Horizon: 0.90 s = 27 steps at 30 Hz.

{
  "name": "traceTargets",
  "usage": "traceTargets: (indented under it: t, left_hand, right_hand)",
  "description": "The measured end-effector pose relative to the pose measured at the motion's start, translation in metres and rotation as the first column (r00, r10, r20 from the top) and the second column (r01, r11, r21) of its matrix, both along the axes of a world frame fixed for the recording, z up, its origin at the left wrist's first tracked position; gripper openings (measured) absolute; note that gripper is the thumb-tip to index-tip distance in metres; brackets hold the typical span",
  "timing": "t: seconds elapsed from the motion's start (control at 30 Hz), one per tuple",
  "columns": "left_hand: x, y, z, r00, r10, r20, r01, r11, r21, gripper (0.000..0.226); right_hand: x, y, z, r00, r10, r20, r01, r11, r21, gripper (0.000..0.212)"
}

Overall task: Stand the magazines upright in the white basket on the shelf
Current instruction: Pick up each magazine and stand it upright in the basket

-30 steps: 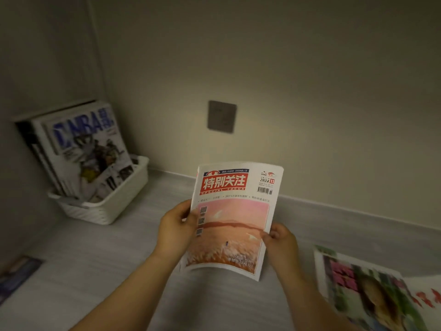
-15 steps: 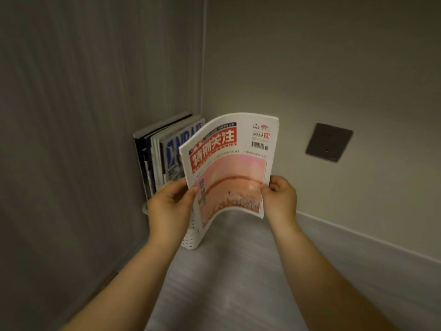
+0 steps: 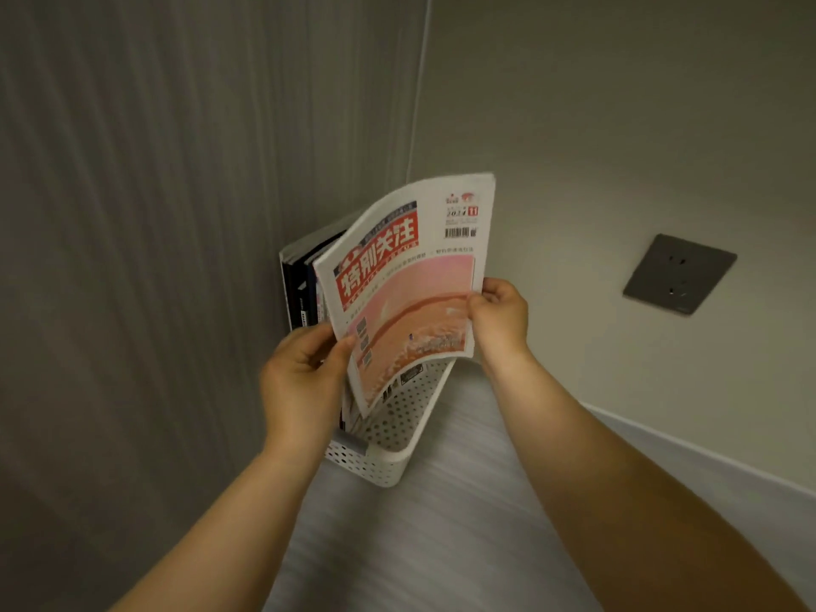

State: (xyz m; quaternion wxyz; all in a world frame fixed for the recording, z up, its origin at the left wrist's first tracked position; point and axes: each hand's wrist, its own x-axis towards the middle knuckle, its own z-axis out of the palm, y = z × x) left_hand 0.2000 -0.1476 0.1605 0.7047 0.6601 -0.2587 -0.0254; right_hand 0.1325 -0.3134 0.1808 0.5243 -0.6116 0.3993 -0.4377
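I hold a magazine (image 3: pixel 406 298) with a red title band and a pink cover upright over the white perforated basket (image 3: pixel 388 439). My left hand (image 3: pixel 304 373) grips its left edge and my right hand (image 3: pixel 501 318) grips its right edge. The cover bows toward me, and its lower left corner dips below the basket's rim. Behind it, several magazines (image 3: pixel 302 280) stand upright in the basket against the left wall. Most of the basket's inside is hidden by the held magazine.
The basket sits in the shelf's back left corner, against the grey side wall (image 3: pixel 154 258). A dark wall socket (image 3: pixel 680 273) is on the back wall to the right. The grey shelf surface (image 3: pixel 441 545) stretches toward me and to the right.
Both hands carried the red-titled magazine from the middle of the shelf to the left corner, then on over the basket. Its lower edge now dips into the basket.
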Motion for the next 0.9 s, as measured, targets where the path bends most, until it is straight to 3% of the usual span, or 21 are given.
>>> traceTargets:
  t: [0.2,0.33,0.47,0.57,0.7,0.9]
  left_hand:
    - [0.007,-0.002,-0.029,0.997,0.010,-0.083,-0.005,0.998,0.060,0.022]
    - [0.009,0.001,-0.033,0.999,0.032,-0.002,-0.032,0.997,0.076,0.026]
    - [0.012,0.006,-0.036,0.997,0.040,0.064,-0.046,0.994,0.097,0.028]
    - [0.013,0.003,-0.046,0.999,0.036,0.026,-0.040,0.989,0.143,0.024]
    - [0.016,-0.005,-0.055,0.999,0.025,-0.027,-0.018,0.978,0.206,0.019]
    - [0.023,-0.012,-0.055,0.995,0.087,0.044,-0.094,0.971,0.220,0.020]
  right_hand:
    - [0.019,0.000,-0.024,0.995,0.080,-0.053,-0.078,0.996,0.036,0.021]
    - [0.032,-0.003,-0.026,0.986,0.137,-0.089,-0.137,0.990,0.005,0.028]
    - [0.037,-0.002,-0.032,0.981,0.168,-0.097,-0.162,0.984,0.072,0.023]
    - [0.038,0.003,-0.040,0.961,0.213,-0.176,-0.194,0.974,0.119,0.041]
    - [0.035,0.013,-0.050,0.948,0.274,-0.159,-0.248,0.954,0.168,0.062]
    - [0.040,0.018,-0.060,0.945,0.320,-0.069,-0.307,0.940,0.149,0.043]
